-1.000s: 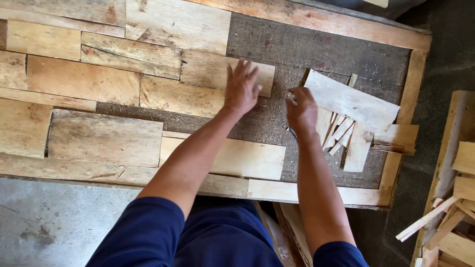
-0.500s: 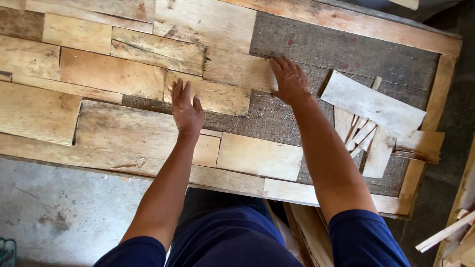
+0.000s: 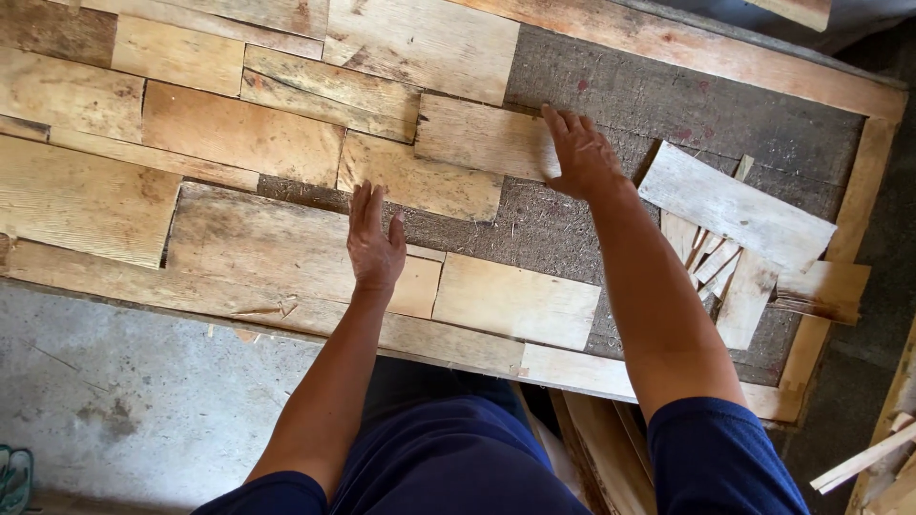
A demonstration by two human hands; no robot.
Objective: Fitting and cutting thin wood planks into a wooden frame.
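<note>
A: Two hands flat on the wood, is that how you have them?

B: Yes. Your left hand (image 3: 374, 246) lies palm down on the wide plank (image 3: 277, 250) in the lower row, fingers (image 3: 365, 205) stretched out and only slightly apart, gripping nothing.

A: And your right?

B: Your right hand (image 3: 582, 157) presses on the right end of a short pale plank (image 3: 482, 138) in the upper row, where it meets the bare grey backing board (image 3: 668, 105). Its fingers lie close together, flat, pinching nothing.

A: What sits around them?

B: Fitted wood pieces fill the frame (image 3: 863, 200) to your left. A loose grey-white board (image 3: 735, 205) rests tilted on a pile of thin offcuts (image 3: 716, 267), near your right forearm.
</note>
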